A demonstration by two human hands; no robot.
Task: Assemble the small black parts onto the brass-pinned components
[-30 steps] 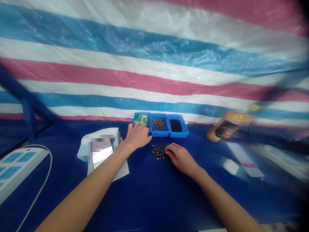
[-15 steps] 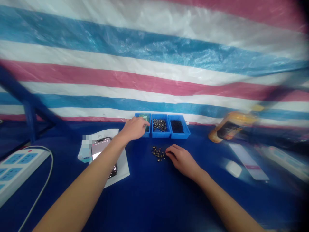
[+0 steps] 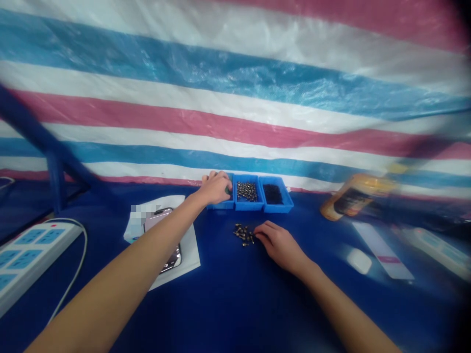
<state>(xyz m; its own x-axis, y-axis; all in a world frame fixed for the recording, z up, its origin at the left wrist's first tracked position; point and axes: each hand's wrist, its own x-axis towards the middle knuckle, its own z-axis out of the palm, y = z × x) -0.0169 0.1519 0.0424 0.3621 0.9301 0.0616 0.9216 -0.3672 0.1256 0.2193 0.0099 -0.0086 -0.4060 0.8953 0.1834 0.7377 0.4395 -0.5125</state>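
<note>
My left hand (image 3: 215, 189) is curled over the leftmost of the blue plastic bins (image 3: 220, 206), hiding most of it, with a speck of green showing by the fingers. Whether it holds anything is hidden. My right hand (image 3: 279, 246) rests on the blue table, its fingertips at the edge of a small pile of loose dark metal fasteners (image 3: 243, 235). The middle bin (image 3: 248, 204) holds similar metal fasteners, and the right bin (image 3: 274, 206) holds fine black parts.
My left forearm crosses a smartphone (image 3: 171, 257) lying on white paper (image 3: 189, 255). A white power strip (image 3: 33, 257) lies at the left, and a blurred yellow jar (image 3: 355, 198) and white object (image 3: 358, 261) lie at the right. Striped plastic sheeting hangs behind the table.
My left hand has moved rightward further over the left bin, now hiding the green boards seen earlier. My right hand stays by the pile. The view has drifted slightly.
</note>
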